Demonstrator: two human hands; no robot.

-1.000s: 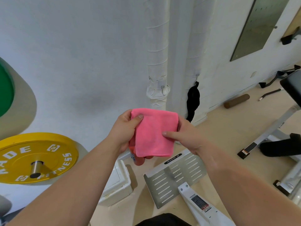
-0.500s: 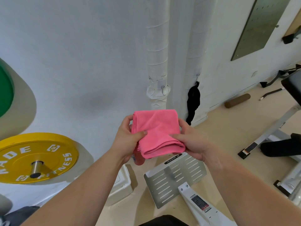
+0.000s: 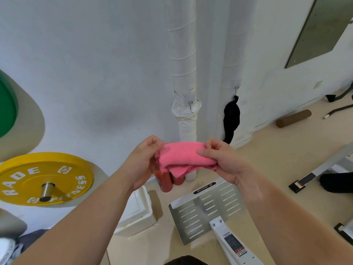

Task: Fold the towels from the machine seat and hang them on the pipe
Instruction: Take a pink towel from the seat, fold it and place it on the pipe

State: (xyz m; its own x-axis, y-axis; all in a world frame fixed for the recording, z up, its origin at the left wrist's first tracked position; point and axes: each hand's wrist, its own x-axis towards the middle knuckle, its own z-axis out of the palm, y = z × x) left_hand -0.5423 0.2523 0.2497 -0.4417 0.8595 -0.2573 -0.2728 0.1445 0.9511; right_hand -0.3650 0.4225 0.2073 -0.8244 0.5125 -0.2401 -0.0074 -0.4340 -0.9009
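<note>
head view: pink towel (image 3: 183,155) held in mid-air in front of the person, above the floor, folded down to a narrow thick bundle. long axis runs left to right, one end in each hand. left hand (image 3: 142,163) curled round the left end; right hand (image 3: 225,161) pinching the right end, thumb on top, fingers under. fabric soft, fuzzy, creased; edges not matched, a loose flap droops below the middle. fold looks unfinished, my read. wrapped white pipe (image 3: 184,73) stands upright at the wall straight behind the towel's middle, so the bundle lies crosswise to it, neither hand clearly nearer. second pipe (image 3: 236,54) sits toward the right hand, black cloth (image 3: 231,119) hanging on it. red bottles (image 3: 165,181) on the floor under the towel; yellow weight plate (image 3: 44,178) far left.
</note>
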